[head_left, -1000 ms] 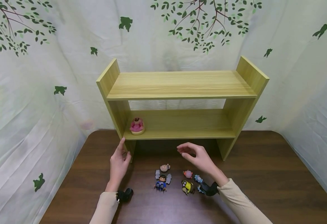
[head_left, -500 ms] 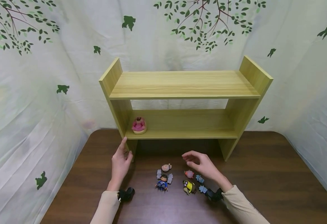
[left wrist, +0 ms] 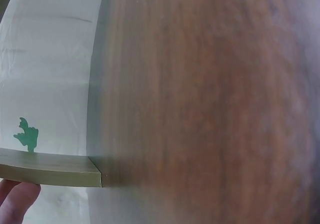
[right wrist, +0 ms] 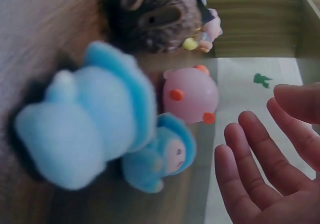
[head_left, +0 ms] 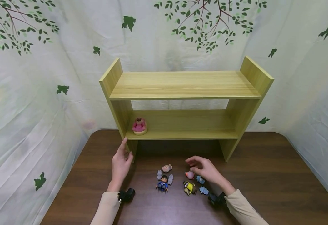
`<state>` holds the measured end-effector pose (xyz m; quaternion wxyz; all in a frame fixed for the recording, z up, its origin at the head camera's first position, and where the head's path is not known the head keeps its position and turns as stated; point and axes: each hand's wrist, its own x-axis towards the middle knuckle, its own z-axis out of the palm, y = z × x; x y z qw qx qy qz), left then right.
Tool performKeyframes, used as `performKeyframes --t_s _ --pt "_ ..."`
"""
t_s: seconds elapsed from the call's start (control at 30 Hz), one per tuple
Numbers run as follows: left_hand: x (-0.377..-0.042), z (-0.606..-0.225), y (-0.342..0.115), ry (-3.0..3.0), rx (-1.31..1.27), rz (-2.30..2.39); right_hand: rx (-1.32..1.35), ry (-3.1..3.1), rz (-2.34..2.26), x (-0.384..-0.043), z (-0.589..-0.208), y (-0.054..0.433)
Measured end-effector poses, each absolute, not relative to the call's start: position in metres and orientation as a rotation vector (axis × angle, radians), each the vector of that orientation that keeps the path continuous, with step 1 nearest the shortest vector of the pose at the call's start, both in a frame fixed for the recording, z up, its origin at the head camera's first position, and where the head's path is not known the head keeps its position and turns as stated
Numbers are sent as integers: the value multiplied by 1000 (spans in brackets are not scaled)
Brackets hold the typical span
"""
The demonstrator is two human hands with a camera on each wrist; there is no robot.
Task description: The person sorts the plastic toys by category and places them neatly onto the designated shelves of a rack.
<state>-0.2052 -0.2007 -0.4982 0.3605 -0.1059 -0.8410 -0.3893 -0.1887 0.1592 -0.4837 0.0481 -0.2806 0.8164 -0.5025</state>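
Note:
My left hand (head_left: 121,164) touches the left side panel of the wooden shelf (head_left: 185,97) with its index fingertip, fingers fairly straight. In the left wrist view, fingertips (left wrist: 21,198) rest against the panel edge. My right hand (head_left: 205,169) hovers just above a small pink ball-shaped toy with orange feet (head_left: 190,175), holding nothing. The right wrist view shows its fingers loosely bent and apart from that pink toy (right wrist: 190,94). Beside it lie two light-blue figurines, a larger one (right wrist: 90,116) and a smaller one (right wrist: 162,154). A yellow-and-brown goggled figurine (head_left: 190,188) lies nearby.
A pink bear figurine (head_left: 139,126) sits at the left of the middle shelf board. On the brown table (head_left: 270,175) lie a dark-haired doll in blue (head_left: 162,184), small grey pieces (head_left: 171,179) and a pale pink toy (head_left: 166,168). A leaf-printed curtain (head_left: 77,65) hangs behind.
My right hand has come down and slightly right, from in front of the shelf to just over the pink ball-shaped toy. The left hand stays on the panel; the head view shifted slightly.

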Motion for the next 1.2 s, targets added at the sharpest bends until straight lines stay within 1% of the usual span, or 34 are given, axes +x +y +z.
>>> performKeyframes --t_s 0.33,0.6,0.83,1.03,1.2 --pt "-205 -498 -201 -2159 -268 -1006 -838 2490 -1449 -188 -493 163" --pt "-205 -498 -201 -2163 -264 -1016 -803 2435 -1395 -176 -470 156" --pt "-205 -498 -201 -2169 -270 -1019 -846 2442 -1363 -185 -495 158" --pt "-205 -498 -202 -2171 -274 -1016 -936 2499 -1299 -187 -498 156" --pt "-204 -498 -201 -2177 -269 -1022 -939 2542 -1257 -187 -499 153"
